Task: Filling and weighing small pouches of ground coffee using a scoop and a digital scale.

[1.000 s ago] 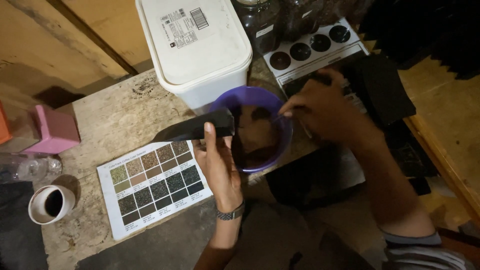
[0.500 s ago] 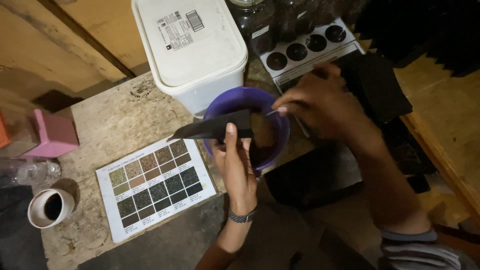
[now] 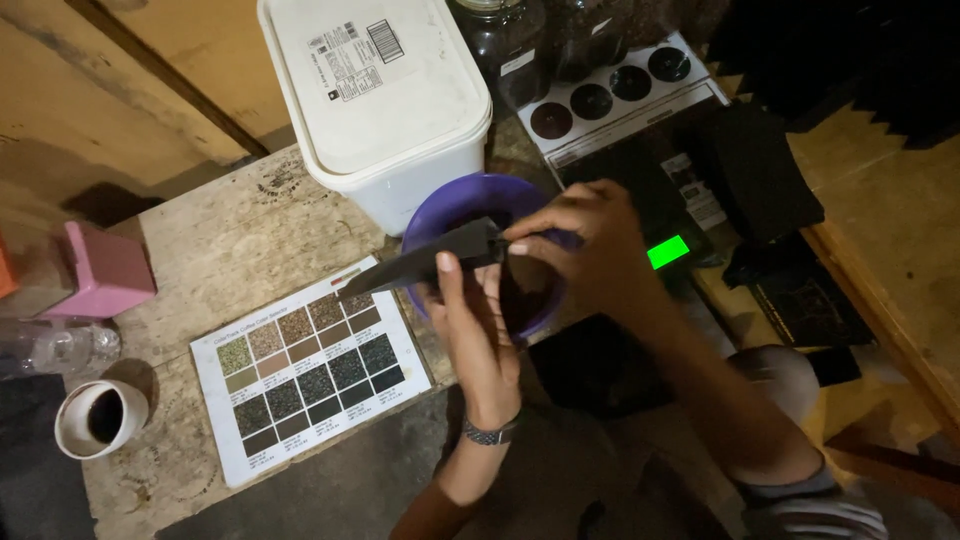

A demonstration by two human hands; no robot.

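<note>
My left hand (image 3: 478, 330) holds a long, flat black scoop-like tool (image 3: 425, 259) that points left over the table. Its right end lies above a purple bowl (image 3: 452, 207) with dark grounds inside. My right hand (image 3: 582, 252) pinches that right end of the tool over the bowl. A watch sits on my left wrist. Just left of the hands lies a white colour chart (image 3: 305, 360) with rows of brown and dark sample squares.
A large white lidded tub (image 3: 375, 95) stands behind the bowl. Right of it are a white tray of dark round samples (image 3: 610, 95), dark jars and a device with a green lit screen (image 3: 668, 251). At the left: a pink box (image 3: 103, 270), a plastic bottle, a cup of dark liquid (image 3: 98, 417).
Both hands and the black tool have risen a little over the bowl. My right hand has moved left onto the tool's end, and a green lit screen is uncovered.
</note>
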